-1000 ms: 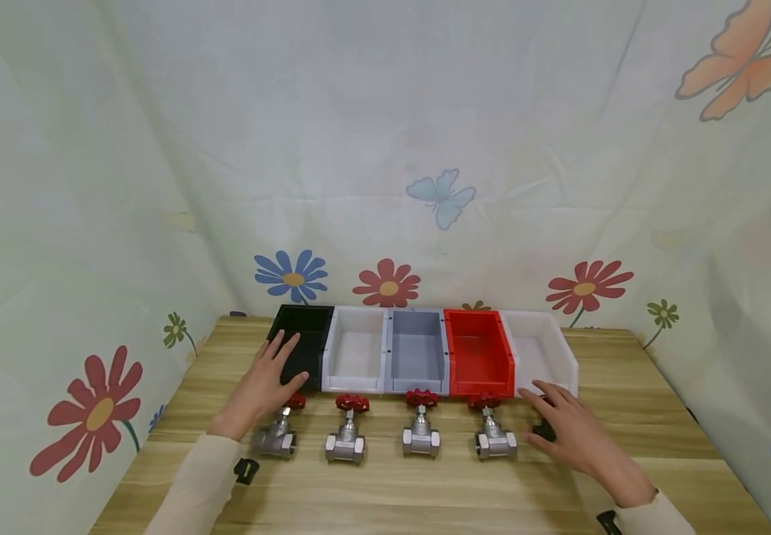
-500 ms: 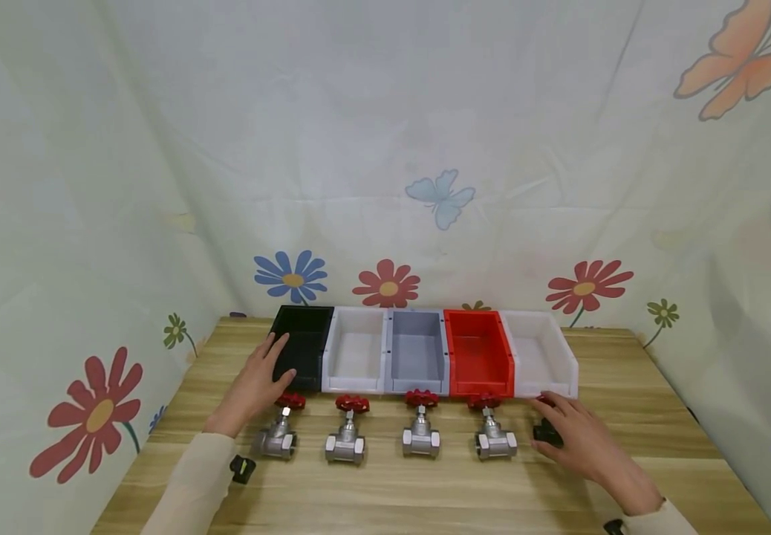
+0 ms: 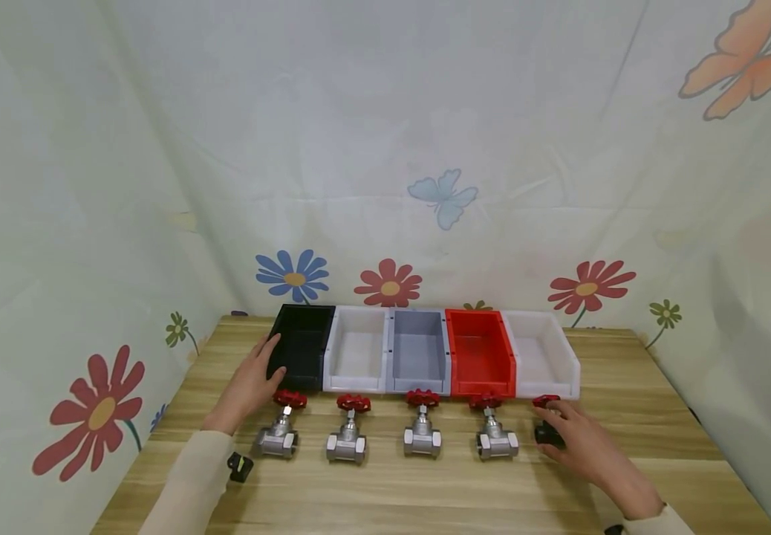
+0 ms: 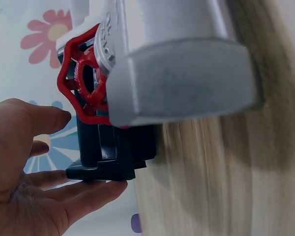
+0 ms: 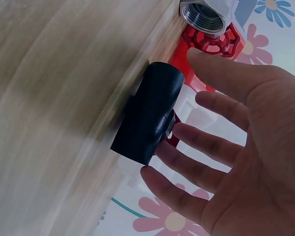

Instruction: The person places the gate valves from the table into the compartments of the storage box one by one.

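Observation:
My left hand [image 3: 245, 388] is at the left side of the black bin [image 3: 301, 348], fingers extended along its outer wall. In the left wrist view its fingertips [image 4: 113, 189] are right at the bin's edge, the thumb apart, near the red handwheel [image 4: 88, 81] of a silver valve [image 4: 182, 73]. My right hand [image 3: 589, 449] is beside a black valve [image 3: 549, 435] with a red handwheel, in front of the right white bin [image 3: 546, 390]. The right wrist view shows its fingers spread and loosely bent around the black valve body [image 5: 150, 113], gripping nothing.
Between the outer bins stand a white bin [image 3: 356, 384], a grey bin [image 3: 419, 385] and a red bin [image 3: 482, 388], side by side. Silver valves with red handwheels, such as this valve [image 3: 422, 438], line the wooden table [image 3: 385, 490]. A flowered curtain [image 3: 332, 148] hangs behind.
My left hand has drawn left, from over the black bin to its outer side. The right hand has moved back from the white bin's front edge, slightly right, beside the black valve.

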Demonstrator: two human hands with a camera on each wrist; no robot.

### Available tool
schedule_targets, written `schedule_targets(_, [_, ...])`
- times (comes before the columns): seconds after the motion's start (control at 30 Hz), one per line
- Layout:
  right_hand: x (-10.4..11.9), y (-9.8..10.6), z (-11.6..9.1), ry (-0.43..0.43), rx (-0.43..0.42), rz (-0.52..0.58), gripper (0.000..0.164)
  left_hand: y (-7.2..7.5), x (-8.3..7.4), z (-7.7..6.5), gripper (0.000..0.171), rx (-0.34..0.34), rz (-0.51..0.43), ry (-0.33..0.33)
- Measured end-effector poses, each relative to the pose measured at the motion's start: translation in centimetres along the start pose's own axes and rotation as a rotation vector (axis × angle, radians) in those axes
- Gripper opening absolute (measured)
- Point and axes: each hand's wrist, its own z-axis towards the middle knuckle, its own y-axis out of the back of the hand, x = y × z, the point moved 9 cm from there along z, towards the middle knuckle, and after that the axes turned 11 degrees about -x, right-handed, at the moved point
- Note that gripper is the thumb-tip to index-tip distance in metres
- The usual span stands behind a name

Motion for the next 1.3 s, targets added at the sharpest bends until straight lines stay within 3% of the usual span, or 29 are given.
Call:
schedule_targets(0.37, [-0.3, -0.6, -0.1, -0.016, 0.048, 0.039, 0.047, 0.1, 1.0, 0.9, 0.066, -0.007, -0.004, 0.009])
schedule_targets(0.8, [-0.6, -1.1, 0.1, -0.023, 0.053, 0.006, 0.044, 0.0, 1.7, 1.4, 0.062, -0.026, 0.016, -0.038])
schedule_targets(1.07, [0.1, -0.8, 0.3, 0.056, 0.0, -0.011, 0.045, 0.1, 1.8, 1.5, 0.062, -0.009, 0.003, -0.04])
schedule_targets(1.3, [0.4, -1.3, 0.3, 0.101, 0.019, 0.002, 0.049, 0.0, 2.0, 1.3, 0.063, -0.012, -0.002, -0.046])
